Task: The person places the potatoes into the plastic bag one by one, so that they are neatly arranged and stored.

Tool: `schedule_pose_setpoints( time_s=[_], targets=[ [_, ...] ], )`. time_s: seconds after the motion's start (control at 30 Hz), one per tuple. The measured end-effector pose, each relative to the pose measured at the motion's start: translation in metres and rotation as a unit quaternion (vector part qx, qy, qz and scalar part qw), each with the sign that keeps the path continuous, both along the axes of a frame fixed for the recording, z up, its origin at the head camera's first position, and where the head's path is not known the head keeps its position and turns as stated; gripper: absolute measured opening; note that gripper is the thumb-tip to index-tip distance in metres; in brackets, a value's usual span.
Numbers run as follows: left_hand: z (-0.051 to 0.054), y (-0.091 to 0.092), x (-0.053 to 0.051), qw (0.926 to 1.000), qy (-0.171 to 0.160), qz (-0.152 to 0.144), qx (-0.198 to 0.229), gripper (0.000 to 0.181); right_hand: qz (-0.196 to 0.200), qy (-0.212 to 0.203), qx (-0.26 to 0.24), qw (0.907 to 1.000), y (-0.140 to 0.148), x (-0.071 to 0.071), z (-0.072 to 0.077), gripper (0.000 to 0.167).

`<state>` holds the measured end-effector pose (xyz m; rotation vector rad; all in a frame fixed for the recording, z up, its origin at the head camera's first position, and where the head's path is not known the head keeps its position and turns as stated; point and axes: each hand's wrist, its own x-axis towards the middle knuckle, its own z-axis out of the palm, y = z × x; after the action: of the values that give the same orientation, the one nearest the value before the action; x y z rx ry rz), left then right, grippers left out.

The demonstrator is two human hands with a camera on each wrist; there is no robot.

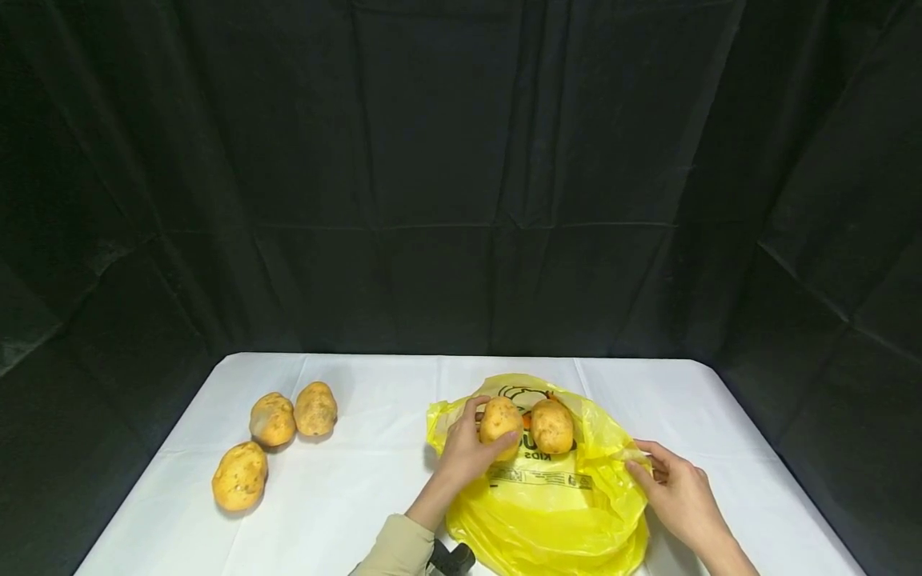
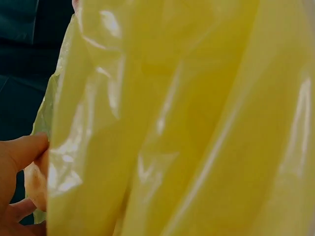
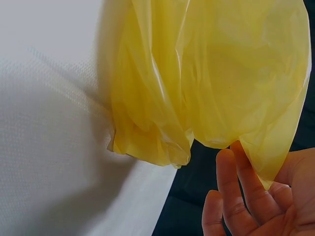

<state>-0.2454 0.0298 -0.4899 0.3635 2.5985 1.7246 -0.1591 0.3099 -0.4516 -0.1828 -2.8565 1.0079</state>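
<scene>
A yellow plastic bag [image 1: 547, 528] with dark printing lies spread with its mouth toward the back of the table. Over its opening, my left hand [image 1: 464, 452] grips a potato [image 1: 502, 420] between thumb and fingers. Another potato [image 1: 552, 426] sits in the bag just to the right, with bits of something orange beside it. My right hand [image 1: 680, 488] pinches the bag's right edge between thumb and fingers. In the left wrist view the bag hides most of the held potato [image 2: 37, 182]. The right wrist view shows the bag's corner [image 3: 268, 167] caught in the right hand.
On the left of the white table [image 1: 360, 512] lie a front potato [image 1: 240, 477], a middle potato [image 1: 272, 419] and a back potato [image 1: 315, 409]. Black curtains [image 1: 432, 176] stand behind and along both sides.
</scene>
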Motion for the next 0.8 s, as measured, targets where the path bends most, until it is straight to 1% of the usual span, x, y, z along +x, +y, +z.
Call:
schedule_pose_setpoints(
  time_s=[0.23,0.4,0.53,0.63,0.8],
  targets=[
    [-0.003,0.004,-0.003,0.9998,0.001,0.016,0.007,0.068,0.0,-0.002,-0.002,1.0,-0.001,0.0,-0.001,0.041],
    [-0.002,0.01,-0.005,0.9995,0.002,0.031,0.009,0.067,-0.004,-0.007,-0.003,1.0,-0.001,-0.001,0.0,0.041],
    [-0.001,0.016,-0.009,0.9991,0.001,0.041,0.009,0.066,-0.007,-0.006,0.0,1.0,-0.001,-0.001,0.001,0.04],
    [0.0,0.02,-0.012,0.9988,0.002,0.049,0.005,0.067,-0.005,-0.001,0.0,1.0,0.0,0.0,0.001,0.04],
    [0.001,0.024,-0.015,0.9983,-0.004,0.057,-0.01,0.069,0.002,0.007,0.002,1.0,0.001,0.001,0.002,0.039]
  ],
)
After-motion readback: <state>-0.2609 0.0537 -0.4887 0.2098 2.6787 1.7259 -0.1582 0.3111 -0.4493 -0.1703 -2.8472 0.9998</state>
